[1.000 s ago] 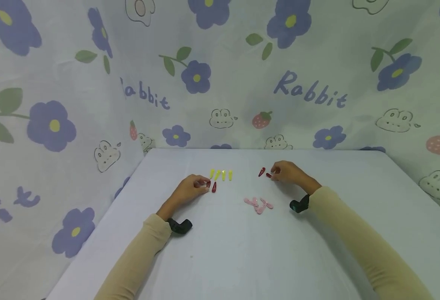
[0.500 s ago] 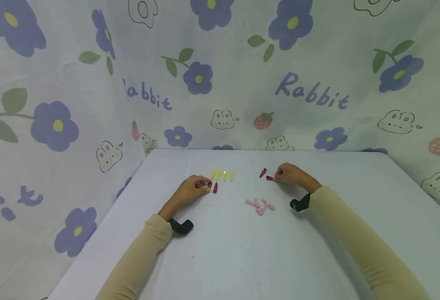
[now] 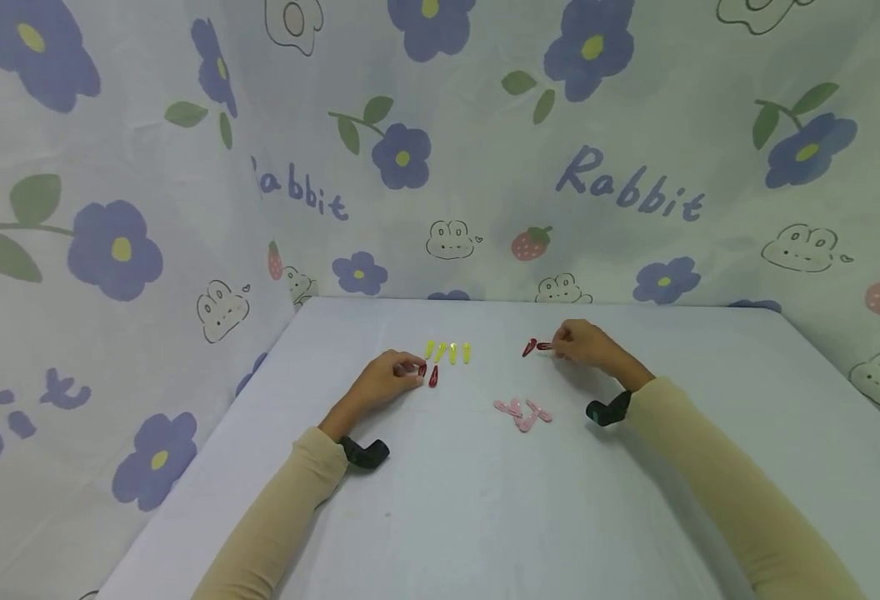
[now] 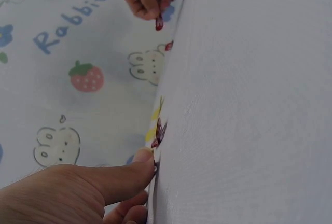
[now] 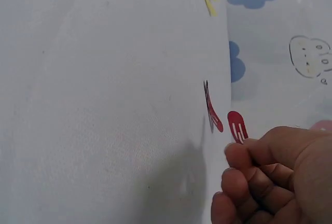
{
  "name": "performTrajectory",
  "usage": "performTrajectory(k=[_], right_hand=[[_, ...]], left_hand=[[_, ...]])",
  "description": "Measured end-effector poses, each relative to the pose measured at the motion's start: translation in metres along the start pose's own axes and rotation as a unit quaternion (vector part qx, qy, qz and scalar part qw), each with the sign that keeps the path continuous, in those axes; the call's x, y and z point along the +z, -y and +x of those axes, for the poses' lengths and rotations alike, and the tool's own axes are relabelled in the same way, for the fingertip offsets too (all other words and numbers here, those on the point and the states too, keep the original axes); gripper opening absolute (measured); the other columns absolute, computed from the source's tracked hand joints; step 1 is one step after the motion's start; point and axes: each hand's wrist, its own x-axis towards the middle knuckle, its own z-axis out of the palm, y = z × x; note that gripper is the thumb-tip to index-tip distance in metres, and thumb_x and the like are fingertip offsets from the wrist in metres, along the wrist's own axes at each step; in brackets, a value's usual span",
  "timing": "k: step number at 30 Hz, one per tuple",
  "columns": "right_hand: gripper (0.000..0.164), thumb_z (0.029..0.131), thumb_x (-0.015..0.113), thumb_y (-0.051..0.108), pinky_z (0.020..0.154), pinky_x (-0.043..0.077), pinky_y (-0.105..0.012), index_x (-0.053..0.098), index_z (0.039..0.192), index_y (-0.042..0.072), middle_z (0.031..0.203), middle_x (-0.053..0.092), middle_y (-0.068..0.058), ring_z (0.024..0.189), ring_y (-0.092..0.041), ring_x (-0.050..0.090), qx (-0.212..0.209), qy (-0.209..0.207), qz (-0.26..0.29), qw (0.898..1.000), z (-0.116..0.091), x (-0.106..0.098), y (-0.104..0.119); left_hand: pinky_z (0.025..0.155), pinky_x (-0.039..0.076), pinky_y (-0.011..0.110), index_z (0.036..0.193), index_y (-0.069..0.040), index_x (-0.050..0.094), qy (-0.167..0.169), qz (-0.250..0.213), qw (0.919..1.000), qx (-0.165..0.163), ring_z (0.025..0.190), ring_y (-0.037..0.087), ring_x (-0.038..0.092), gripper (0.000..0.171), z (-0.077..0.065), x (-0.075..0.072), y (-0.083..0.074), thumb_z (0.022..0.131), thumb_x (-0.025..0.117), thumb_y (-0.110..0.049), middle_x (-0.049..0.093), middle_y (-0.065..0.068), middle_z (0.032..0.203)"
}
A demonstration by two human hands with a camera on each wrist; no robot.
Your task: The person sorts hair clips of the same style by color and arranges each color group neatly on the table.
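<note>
Between the thumb and index finger of my left hand (image 3: 382, 379) a red snap hair clip (image 3: 422, 370) shows, partly hidden by the fingertips. Just right of it lies a second red hair clip (image 3: 433, 377) on the white table. My right hand (image 3: 586, 343) pinches another red hair clip (image 5: 237, 125) by one end, its rounded end sticking out to the left. In the right wrist view this clip appears raised from the tabletop. Beside its tip, a fourth red clip (image 3: 529, 347) rests slanted on the table.
Several yellow hair clips (image 3: 452, 352) stand in a row behind the left red pair. Several pink hair clips (image 3: 524, 414) lie in a loose cluster nearer the front. A flower-patterned cloth (image 3: 485, 167) hangs behind the white table (image 3: 455, 517).
The right hand has lifted its red clip slightly and turned it so that it lies nearly level, pointing left. The left hand has stayed in place at its clip.
</note>
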Motion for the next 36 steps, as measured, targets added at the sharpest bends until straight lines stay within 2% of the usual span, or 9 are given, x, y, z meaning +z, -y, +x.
performTrajectory(k=[3,6,10,14,18,22,26,30,36], right_hand=[[0.026,0.103,0.054,0.023,0.074,0.051,-0.031,0.059,0.118,0.003,0.106,0.064,-0.015,0.089,-0.024,0.059,-0.012,-0.038,0.042,0.998,-0.001,0.000,0.000],[0.029,0.105,0.051,0.025,0.083,0.054,-0.037,0.057,0.123,0.003,0.115,0.062,-0.019,0.097,-0.029,0.061,-0.017,-0.069,0.106,0.992,-0.005,0.000,0.001],[0.032,0.106,0.050,0.023,0.097,0.054,-0.044,0.051,0.127,-0.001,0.124,0.061,-0.024,0.111,-0.037,0.065,-0.031,-0.085,0.209,0.974,-0.010,0.001,0.004],[0.031,0.105,0.052,0.017,0.094,0.055,-0.042,0.050,0.127,-0.005,0.122,0.065,-0.026,0.108,-0.035,0.069,-0.052,-0.101,0.270,0.956,-0.012,0.004,0.009],[0.033,0.106,0.050,0.018,0.083,0.058,-0.029,0.053,0.132,-0.002,0.115,0.066,-0.024,0.099,-0.027,0.069,-0.067,-0.128,0.259,0.955,-0.013,0.011,0.014],[0.037,0.107,0.047,0.018,0.077,0.056,-0.018,0.053,0.139,0.002,0.112,0.062,-0.022,0.100,-0.031,0.066,-0.070,-0.123,0.245,0.959,-0.014,0.018,0.021],[0.040,0.107,0.046,0.020,0.082,0.055,-0.018,0.051,0.143,0.004,0.111,0.063,-0.021,0.101,-0.033,0.067,-0.070,-0.111,0.239,0.962,-0.017,0.025,0.029],[0.040,0.106,0.050,0.019,0.085,0.055,-0.020,0.052,0.143,0.005,0.108,0.066,-0.020,0.096,-0.030,0.070,-0.103,-0.120,0.240,0.958,-0.019,0.031,0.038],[0.028,0.101,0.059,0.016,0.075,0.058,-0.024,0.062,0.128,0.009,0.101,0.068,-0.017,0.081,-0.026,0.070,-0.155,-0.133,0.245,0.948,-0.018,0.044,0.049]], left_hand=[[0.086,0.050,0.040,0.121,-0.019,0.072,-0.005,-0.003,1.0000,-0.002,0.100,0.021,0.061,0.031,-0.001,0.000,0.000,0.091,0.074,-0.026,0.067,0.007,0.113],[0.086,0.050,0.039,0.121,-0.020,0.072,-0.005,-0.006,1.0000,-0.003,0.100,0.020,0.061,0.031,-0.001,0.001,0.001,0.091,0.074,-0.026,0.067,0.006,0.113],[0.087,0.050,0.039,0.121,-0.020,0.072,-0.003,-0.007,1.0000,-0.002,0.099,0.021,0.061,0.031,-0.001,0.003,0.000,0.091,0.074,-0.026,0.067,0.006,0.113],[0.087,0.050,0.041,0.120,-0.020,0.072,-0.008,-0.002,1.0000,0.002,0.099,0.021,0.061,0.030,-0.001,0.004,0.000,0.091,0.074,-0.025,0.067,0.006,0.112],[0.088,0.050,0.041,0.120,-0.020,0.072,-0.013,0.002,0.9999,0.003,0.100,0.021,0.061,0.029,-0.002,0.003,0.000,0.091,0.074,-0.025,0.067,0.005,0.112],[0.088,0.050,0.041,0.120,-0.021,0.072,-0.013,0.003,0.9999,0.002,0.100,0.021,0.061,0.030,-0.002,0.002,0.000,0.091,0.074,-0.025,0.067,0.005,0.112],[0.088,0.050,0.042,0.121,-0.020,0.072,-0.011,0.003,0.9999,0.004,0.100,0.021,0.061,0.030,-0.003,0.001,-0.001,0.091,0.074,-0.026,0.067,0.006,0.112],[0.088,0.051,0.041,0.121,-0.019,0.071,-0.011,0.005,0.9999,0.007,0.099,0.020,0.061,0.031,-0.002,0.001,-0.001,0.092,0.074,-0.027,0.067,0.005,0.112],[0.086,0.050,0.040,0.122,-0.020,0.071,-0.008,0.003,1.0000,0.004,0.099,0.019,0.061,0.031,0.000,0.001,0.001,0.091,0.074,-0.027,0.067,0.004,0.112]])
